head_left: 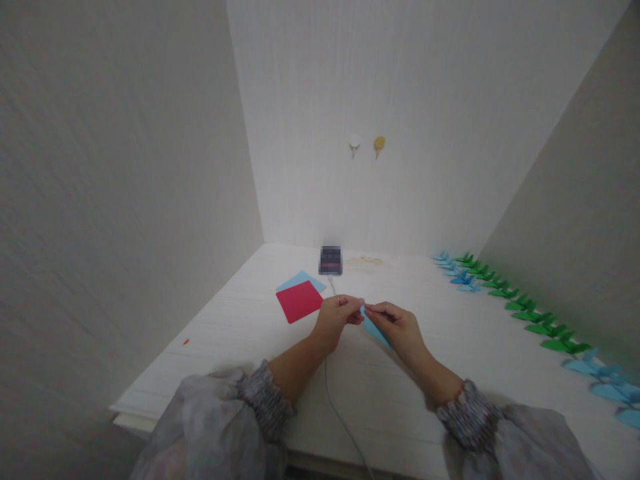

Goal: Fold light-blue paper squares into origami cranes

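Note:
A small folded piece of light blue paper is held above the white table between both hands. My left hand pinches its upper tip with thumb and fingers closed. My right hand grips the paper's body, fingers curled round it. The two hands meet at the middle of the table.
A red paper square lies on a blue one to the left. A dark phone with a white cable stands at the back. Green folded paper figures and blue ones line the right wall. Two hooks hang on the back wall.

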`<state>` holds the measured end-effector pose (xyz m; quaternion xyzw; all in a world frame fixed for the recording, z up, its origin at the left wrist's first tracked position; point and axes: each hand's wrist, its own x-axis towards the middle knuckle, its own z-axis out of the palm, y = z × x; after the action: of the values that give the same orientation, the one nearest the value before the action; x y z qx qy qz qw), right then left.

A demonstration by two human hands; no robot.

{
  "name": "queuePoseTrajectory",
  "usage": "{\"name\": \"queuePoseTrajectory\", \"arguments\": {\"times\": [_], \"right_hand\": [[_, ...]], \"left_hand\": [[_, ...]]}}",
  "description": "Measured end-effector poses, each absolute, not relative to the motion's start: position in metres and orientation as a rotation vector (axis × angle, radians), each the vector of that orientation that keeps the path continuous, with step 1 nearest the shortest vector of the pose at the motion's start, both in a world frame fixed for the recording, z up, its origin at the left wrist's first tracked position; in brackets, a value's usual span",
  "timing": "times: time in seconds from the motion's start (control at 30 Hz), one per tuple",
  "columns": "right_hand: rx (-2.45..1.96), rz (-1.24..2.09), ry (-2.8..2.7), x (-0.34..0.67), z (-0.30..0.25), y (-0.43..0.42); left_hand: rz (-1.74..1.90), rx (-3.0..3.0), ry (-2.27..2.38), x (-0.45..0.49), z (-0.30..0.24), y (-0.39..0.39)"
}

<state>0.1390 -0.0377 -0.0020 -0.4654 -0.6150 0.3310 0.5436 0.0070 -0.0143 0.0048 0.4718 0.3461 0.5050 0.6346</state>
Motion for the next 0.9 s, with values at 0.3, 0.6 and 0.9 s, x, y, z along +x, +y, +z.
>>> {"name": "queuePoseTrajectory", "arguments": {"times": [0.3, 0.6, 0.9], "right_hand": [[-1.032, 1.015, -1.277, 0.1375, 0.0000, -0.0361], [-1.005, 1.054, -1.218, 0.1421, 0.0013, -0.0341], [-1.058, 1.000, -1.206, 0.1379, 0.0050, -0.0355]], "left_hand": [[1.202, 1.016, 0.748, 0.0060, 0.0018, -0.0123], [1.259, 1.022, 0.773, 0.0073, -0.0008, -0.0112], [1.327, 1.063, 0.840, 0.0065, 0.0003, -0.0087]]}}
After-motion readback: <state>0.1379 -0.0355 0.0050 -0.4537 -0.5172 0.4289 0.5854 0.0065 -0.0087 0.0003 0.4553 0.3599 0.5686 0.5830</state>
